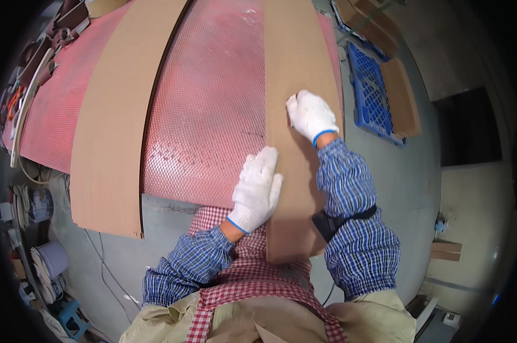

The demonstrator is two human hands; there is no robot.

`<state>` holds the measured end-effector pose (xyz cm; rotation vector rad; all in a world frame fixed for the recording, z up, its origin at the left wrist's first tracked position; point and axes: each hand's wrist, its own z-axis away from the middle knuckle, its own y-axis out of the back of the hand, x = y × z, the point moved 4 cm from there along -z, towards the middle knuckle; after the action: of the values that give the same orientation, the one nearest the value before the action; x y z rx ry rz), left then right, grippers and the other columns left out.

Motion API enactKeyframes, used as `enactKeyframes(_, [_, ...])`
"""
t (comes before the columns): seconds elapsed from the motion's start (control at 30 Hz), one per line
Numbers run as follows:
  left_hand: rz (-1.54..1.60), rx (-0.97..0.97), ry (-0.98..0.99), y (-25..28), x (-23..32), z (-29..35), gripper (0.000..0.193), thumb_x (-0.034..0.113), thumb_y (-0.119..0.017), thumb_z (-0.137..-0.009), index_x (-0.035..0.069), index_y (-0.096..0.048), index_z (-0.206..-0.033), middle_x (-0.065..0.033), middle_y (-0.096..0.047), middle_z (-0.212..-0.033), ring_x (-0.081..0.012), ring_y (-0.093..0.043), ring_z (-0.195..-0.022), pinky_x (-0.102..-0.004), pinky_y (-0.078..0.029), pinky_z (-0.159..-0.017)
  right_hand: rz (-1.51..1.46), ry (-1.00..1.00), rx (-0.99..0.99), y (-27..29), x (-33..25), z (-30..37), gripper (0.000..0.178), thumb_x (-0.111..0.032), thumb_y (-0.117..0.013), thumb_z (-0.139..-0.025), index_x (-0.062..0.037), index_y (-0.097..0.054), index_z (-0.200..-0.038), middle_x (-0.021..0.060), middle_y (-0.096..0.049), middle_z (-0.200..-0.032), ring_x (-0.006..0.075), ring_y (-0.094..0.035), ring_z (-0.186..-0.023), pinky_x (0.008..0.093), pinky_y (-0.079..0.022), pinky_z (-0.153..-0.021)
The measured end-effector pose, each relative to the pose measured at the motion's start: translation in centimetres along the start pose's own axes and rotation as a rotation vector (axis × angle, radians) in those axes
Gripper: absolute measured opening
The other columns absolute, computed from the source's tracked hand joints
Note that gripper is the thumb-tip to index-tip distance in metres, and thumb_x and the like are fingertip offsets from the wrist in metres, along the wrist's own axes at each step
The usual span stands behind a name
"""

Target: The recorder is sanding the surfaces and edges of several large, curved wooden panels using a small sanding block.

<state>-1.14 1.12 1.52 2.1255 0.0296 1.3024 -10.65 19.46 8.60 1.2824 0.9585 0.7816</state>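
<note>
A long brown board [295, 63], which looks like wood panel or cardboard, lies lengthwise on a red ribbed table mat [207, 103], its near end jutting past the table edge toward me. My left hand [256, 186], in a white knit glove with a blue cuff, rests at the board's left edge with fingers stretched out. My right hand [312, 116], gloved the same way, is closed on top of the board; whatever it holds, if anything, is hidden under the curled fingers. Further left lies a stack of similar long boards [112, 126], also overhanging the near edge.
On the floor to the right are a blue plastic pallet [378, 94] and brown boards [400, 94]. Brown strips and tools [41, 68] crowd the table's far left. A lilac bucket [52, 258], a blue stool [72, 320] and cables [107, 266] are at the lower left.
</note>
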Motion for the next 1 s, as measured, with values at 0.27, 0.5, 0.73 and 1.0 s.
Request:
enactKeyframes(0.27, [-0.016, 0.022, -0.003, -0.5, 0.7, 0.4, 0.057, 0.015, -0.06, -0.091, -0.001, -0.044, -0.144, -0.0252, -0.052, -0.14, -0.0499, -0.051, -0.124, -0.0503, -0.038, -0.11, 0.009, -0.091, -0.122, 0.3, 1.0, -11.6, 0.035, -0.028, -0.055, -0.085, -0.0006, -0.075, -0.095, 0.0278, -0.069, -0.101, 0.0446, -0.067, -0.098, 0.0491, -0.053, -0.09])
enactKeyframes(0.5, [0.031, 0.022, -0.043, -0.6, 0.9, -0.2, 0.054, 0.015, -0.057, -0.094, -0.004, -0.043, -0.142, -0.0293, -0.05, -0.139, -0.0505, -0.048, -0.127, -0.051, -0.034, -0.113, -0.02, 0.004, -0.17, 0.1, 1.4, -4.0, 0.036, -0.028, -0.052, -0.09, 0.0011, -0.073, -0.096, 0.0289, -0.067, -0.104, 0.0453, -0.066, -0.099, 0.0501, -0.052, -0.09])
enactKeyframes(0.73, [-0.057, 0.083, -0.115, -0.9, -0.9, -0.4, 0.051, 0.02, -0.051, -0.098, -0.006, -0.043, -0.14, -0.0305, -0.051, -0.137, -0.0477, -0.049, -0.125, -0.0499, -0.037, -0.11, 0.006, 0.125, -0.026, -0.1, 0.4, 17.9, 0.029, -0.03, -0.049, -0.097, -0.0033, -0.056, -0.09, 0.0232, -0.067, -0.072, 0.0392, -0.068, -0.064, 0.0512, -0.055, -0.059])
enactKeyframes(1.0, [-0.179, -0.003, 0.175, 1.5, 1.9, 4.1, 0.054, 0.031, -0.063, -0.092, 0.006, -0.049, -0.138, -0.0228, -0.061, -0.117, -0.0412, -0.064, -0.096, -0.0473, -0.053, -0.085, -0.417, -0.191, 0.049, 1.5, 6.5, 31.0, 0.036, -0.037, -0.054, -0.097, -0.0061, -0.061, -0.08, 0.0206, -0.067, -0.077, 0.0417, -0.065, -0.071, 0.0542, -0.05, -0.067])
